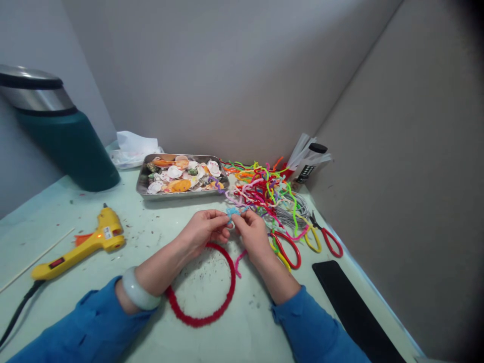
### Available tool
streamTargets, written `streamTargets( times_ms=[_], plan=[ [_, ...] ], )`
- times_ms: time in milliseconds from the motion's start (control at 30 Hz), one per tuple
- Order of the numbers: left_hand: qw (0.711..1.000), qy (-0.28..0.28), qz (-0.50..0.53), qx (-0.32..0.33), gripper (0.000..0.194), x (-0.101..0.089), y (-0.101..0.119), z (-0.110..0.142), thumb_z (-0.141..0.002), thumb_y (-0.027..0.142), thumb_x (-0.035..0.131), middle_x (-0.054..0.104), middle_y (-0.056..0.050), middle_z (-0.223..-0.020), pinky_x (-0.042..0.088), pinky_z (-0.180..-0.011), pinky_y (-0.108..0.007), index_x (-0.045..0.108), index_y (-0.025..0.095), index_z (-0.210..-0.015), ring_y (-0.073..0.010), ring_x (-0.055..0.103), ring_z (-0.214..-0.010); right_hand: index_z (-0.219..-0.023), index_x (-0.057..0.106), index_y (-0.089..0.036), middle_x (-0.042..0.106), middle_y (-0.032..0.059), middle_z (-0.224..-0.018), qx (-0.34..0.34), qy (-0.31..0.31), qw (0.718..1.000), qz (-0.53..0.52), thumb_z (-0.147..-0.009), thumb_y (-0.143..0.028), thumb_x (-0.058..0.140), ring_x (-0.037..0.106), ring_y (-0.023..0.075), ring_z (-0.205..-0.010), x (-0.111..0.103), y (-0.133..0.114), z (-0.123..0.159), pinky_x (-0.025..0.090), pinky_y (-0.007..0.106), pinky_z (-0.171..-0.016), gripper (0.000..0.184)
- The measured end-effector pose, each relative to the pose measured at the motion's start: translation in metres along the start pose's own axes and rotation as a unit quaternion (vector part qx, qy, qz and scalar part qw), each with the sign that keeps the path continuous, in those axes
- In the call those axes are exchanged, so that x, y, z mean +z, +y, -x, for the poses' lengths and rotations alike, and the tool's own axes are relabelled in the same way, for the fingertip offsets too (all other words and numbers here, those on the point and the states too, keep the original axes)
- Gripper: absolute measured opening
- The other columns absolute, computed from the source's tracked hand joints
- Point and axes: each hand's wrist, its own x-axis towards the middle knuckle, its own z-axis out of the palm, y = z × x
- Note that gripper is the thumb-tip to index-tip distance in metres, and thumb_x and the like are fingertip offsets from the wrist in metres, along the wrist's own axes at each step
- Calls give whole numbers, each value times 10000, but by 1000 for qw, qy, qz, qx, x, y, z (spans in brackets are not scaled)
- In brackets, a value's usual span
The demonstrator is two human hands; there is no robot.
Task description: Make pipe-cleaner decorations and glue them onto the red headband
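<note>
Far L of the grip there's a big teal bottle [71, 146] w/ a steel-and-black top, standing on the pale green desk [260, 325]. Below it, also well L of the grip, a thin pale stick [38, 259] and a yellow glue gun [86, 247], orange light on, nozzle pointing away, black cord running off the near-L side. Beyond the grip and to its L, some crumpled white wrap [136, 145], then a metal tray [181, 197] full of shells [179, 174], mostly white/orange.

Nearer than the grip, a fuzzy red ring [200, 321] lies flat on the desk, part hidden by the L forearm w/ its pale bangle [139, 290].

Grip itself: L hand [206, 229] and R hand [252, 234] almost meet, fingertips of both pinched on a small light blue fuzzy piece [233, 212], held btwn them.

Just beyond the grip & to its R, a messy pile of multicolor pipe cleaners [260, 189], w/ a grey wire coil [291, 212] at the pile's near-R side. R of the grip, scissors w/ red and yellow handles [341, 249], can't tell how many pairs. Farther back on the R, a clear container w/ black lid [317, 148] beside some translucent sticks [298, 151]. Near-R of the grip, a flat black strip [351, 307].
</note>
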Motion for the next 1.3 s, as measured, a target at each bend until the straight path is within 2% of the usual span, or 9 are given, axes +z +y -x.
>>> streamTargets(
  times_ms=[167, 267, 367, 600, 867, 1000, 1133, 1300],
  plan=[
    [999, -28, 24, -14, 159, -3, 1, 2, -694, 217, 697, 607, -30, -671, 501, -502, -234, 612, 116, -784, -94, 562, -499, -625, 485, -189, 471, -62, -537, -15, 3, 1000, 16, -737, -341, 595, 408, 96, -503, 1, 0, 1, 310, 226, -486, 218],
    [997, -61, 36, -17, 179, -4, 2, 2, -703, 231, 689, 597, -29, -697, 504, -530, -256, 619, 137, -838, -114, 571, -539, -644, 479, -191, 493, -58, -567, -26, 1, 1000, 13, -746, -331, 587, 429, 99, -521, 3, -1, 3, 329, 227, -502, 204],
    [997, -68, 37, -28, 187, -6, 2, 0, -713, 236, 676, 590, -30, -698, 500, -533, -262, 626, 140, -866, -116, 563, -539, -659, 490, -187, 506, -49, -601, -40, 5, 999, 21, -758, -320, 577, 439, 103, -546, 4, -2, 4, 345, 229, -520, 187],
    [996, -86, 28, -25, 133, -7, 3, -1, -723, 232, 667, 568, -19, -650, 493, -515, -260, 619, 132, -794, -106, 535, -525, -646, 496, -186, 461, -58, -551, -31, -6, 999, 28, -760, -345, 581, 412, 101, -517, 3, -2, 4, 321, 231, -497, 213],
    [997, -39, -48, -36, 158, -5, 6, 2, -682, 224, 694, 539, 17, -527, 484, -459, -227, 569, 133, -712, -80, 492, -444, -655, 558, -165, 477, -54, -509, 24, -34, 998, 56, -730, -390, 607, 418, 103, -498, -2, -5, 0, 316, 234, -491, 242],
    [997, -23, -64, -31, 181, -5, 5, 1, -647, 219, 705, 532, 29, -511, 496, -453, -231, 551, 133, -688, -73, 482, -429, -637, 554, -166, 478, -53, -499, 15, -43, 997, 69, -731, -399, 605, 416, 100, -489, -4, -2, -1, 299, 229, -477, 257],
    [996, -9, -80, -29, 203, -3, 2, 2, -627, 237, 711, 532, 33, -489, 494, -448, -223, 543, 137, -682, -74, 487, -424, -612, 521, -176, 457, -59, -498, -1, -27, 996, 85, -728, -393, 599, 389, 95, -483, -3, 3, -3, 284, 226, -466, 257],
    [994, 51, -96, -8, 184, 8, -1, 4, -629, 247, 683, 529, 42, -463, 480, -433, -215, 538, 147, -684, -76, 486, -408, -604, 483, -185, 425, -66, -515, -11, 8, 995, 102, -731, -395, 578, 360, 91, -483, 0, 5, -2, 287, 227, -462, 263]
  ],
)
